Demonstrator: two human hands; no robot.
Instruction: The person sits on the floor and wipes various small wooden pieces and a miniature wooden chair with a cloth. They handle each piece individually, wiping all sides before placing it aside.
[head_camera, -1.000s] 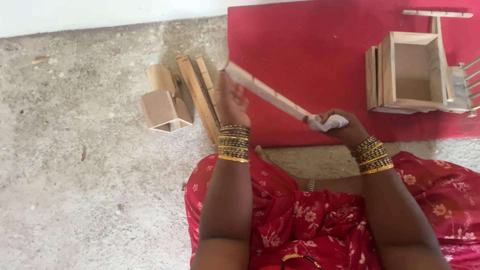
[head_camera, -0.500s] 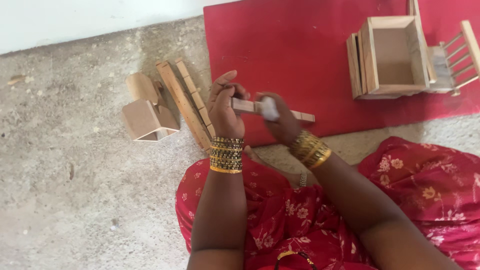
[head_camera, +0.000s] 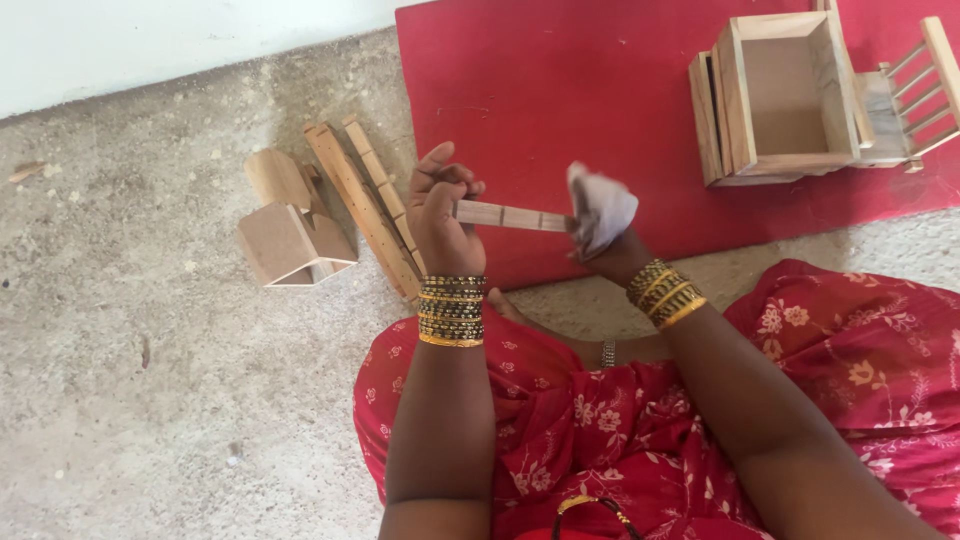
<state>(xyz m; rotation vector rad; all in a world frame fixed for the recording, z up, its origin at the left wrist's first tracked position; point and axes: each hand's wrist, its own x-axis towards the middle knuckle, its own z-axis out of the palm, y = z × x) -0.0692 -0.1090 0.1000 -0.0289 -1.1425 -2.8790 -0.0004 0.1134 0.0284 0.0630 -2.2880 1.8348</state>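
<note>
Left hand closed around one end of wooden slat, right hand clenched on crumpled pale abrasive paper against slat's other end, held above red mat near its lower edge, open wooden box at mat's far right corner

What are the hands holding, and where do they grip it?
The left hand grips a thin wooden strip at its left end. The right hand holds a crumpled whitish pad wrapped over the strip's other end.
</note>
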